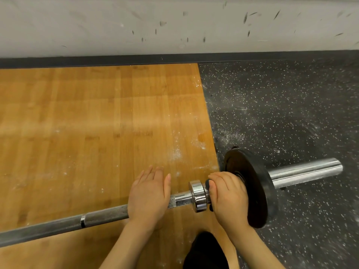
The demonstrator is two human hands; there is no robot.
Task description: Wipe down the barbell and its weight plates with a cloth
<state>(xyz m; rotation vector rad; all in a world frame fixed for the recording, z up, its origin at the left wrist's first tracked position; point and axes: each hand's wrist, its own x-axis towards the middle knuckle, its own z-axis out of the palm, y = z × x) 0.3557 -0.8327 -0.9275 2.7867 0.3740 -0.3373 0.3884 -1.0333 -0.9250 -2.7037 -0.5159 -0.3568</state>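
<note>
A steel barbell [104, 215] lies across the floor from the lower left to the right, its chrome sleeve end [305, 170] sticking out past a black weight plate [258, 189]. A chrome collar [198, 197] sits just inside the plate. My left hand [149, 197] rests flat on the bar shaft, fingers straight, left of the collar. My right hand [229, 197] is curled over the bar between the collar and the plate, with a small dark thing under its fingers that I cannot identify. No cloth is visible.
The bar lies over a wooden lifting platform [97, 123] dusted with white chalk, which meets speckled black rubber flooring [291, 105] on the right. A scuffed pale wall [174, 26] with a dark baseboard runs along the back. My dark-clothed knee [206, 251] is at the bottom.
</note>
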